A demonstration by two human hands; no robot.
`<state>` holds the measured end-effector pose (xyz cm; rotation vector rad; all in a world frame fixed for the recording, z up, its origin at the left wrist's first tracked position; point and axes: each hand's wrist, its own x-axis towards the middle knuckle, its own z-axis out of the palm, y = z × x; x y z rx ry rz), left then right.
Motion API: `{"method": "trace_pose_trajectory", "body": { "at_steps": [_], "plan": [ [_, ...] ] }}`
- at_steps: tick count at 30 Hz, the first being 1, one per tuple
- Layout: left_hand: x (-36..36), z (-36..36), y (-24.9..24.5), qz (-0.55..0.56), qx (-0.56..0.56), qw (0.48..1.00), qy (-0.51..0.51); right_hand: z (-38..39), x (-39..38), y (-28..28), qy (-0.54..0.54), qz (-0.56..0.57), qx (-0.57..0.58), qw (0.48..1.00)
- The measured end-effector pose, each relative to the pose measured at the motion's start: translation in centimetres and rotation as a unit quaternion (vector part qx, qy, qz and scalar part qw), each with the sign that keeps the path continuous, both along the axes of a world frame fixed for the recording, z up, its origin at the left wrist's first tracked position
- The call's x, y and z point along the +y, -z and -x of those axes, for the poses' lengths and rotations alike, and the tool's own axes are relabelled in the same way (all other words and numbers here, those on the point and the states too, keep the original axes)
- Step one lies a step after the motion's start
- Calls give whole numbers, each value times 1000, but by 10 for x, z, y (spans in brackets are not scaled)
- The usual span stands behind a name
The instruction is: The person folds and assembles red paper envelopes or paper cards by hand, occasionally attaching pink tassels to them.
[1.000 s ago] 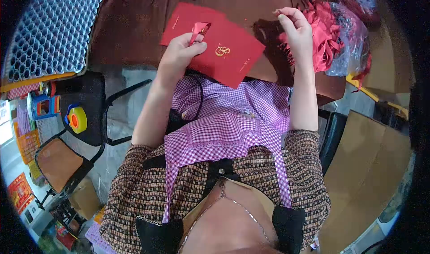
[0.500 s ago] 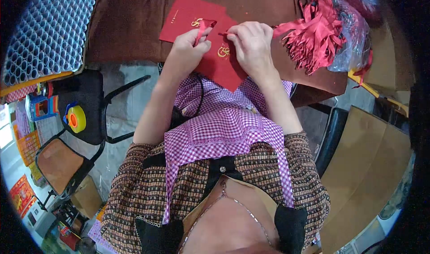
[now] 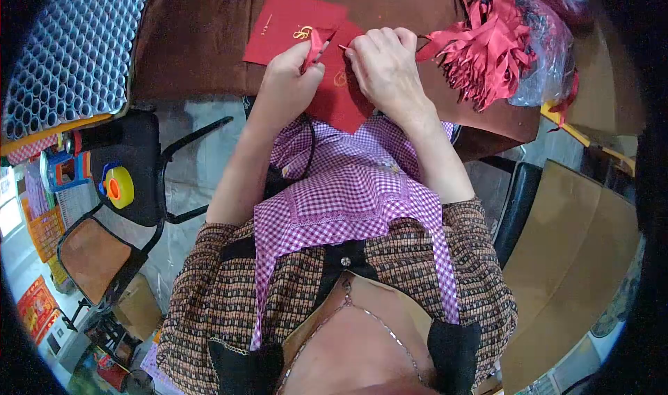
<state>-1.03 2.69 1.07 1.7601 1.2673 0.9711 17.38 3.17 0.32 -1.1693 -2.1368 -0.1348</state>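
Note:
My left hand (image 3: 289, 82) is closed on a folded red ribbon (image 3: 316, 45), pinched between thumb and fingers. To its right, my right hand (image 3: 386, 68) has its fingers curled together, and a thin red end that looks like ribbon pokes out at the fingertips. Beneath both hands lie red cards with gold print: one card (image 3: 282, 26) is farther back, and another card (image 3: 341, 106) reaches toward my lap, partly covered by my right hand. A large bunch of red ribbons (image 3: 487, 54) lies to the right, with strands reaching toward my right hand.
A brown cloth (image 3: 195, 47) covers the table. At the left stands a tray of many round tubes (image 3: 76, 54). Clear plastic wrapping (image 3: 543, 54) lies by the ribbon bunch. A black chair (image 3: 132, 165) holds a yellow tape roll (image 3: 120, 186). Cardboard (image 3: 563, 242) leans at the right.
My right hand has shifted slightly left and up, over more of the nearer card's gold print. Both cards have moved a little toward the back. My left hand keeps its ribbon.

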Motion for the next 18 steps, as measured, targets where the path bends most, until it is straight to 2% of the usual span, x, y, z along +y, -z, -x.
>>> {"method": "trace_pose_trajectory", "body": {
  "at_steps": [3, 5, 9, 18],
  "plan": [
    [1, -2, -1, -6, 7, 1000, -7, 0, 0, 1, -9, 13, -3, 1000],
    [1, -5, -9, 29, 38, 999, 1, 0, -1, 1, -12, 19, 0, 1000],
    [0, -7, -11, 57, 19, 998, -15, 2, -2, 0, -16, 13, 10, 1000],
    [-2, -7, 0, 8, -28, 1000, -7, 2, -8, -12, -21, 104, 40, 994]
  ]
}}
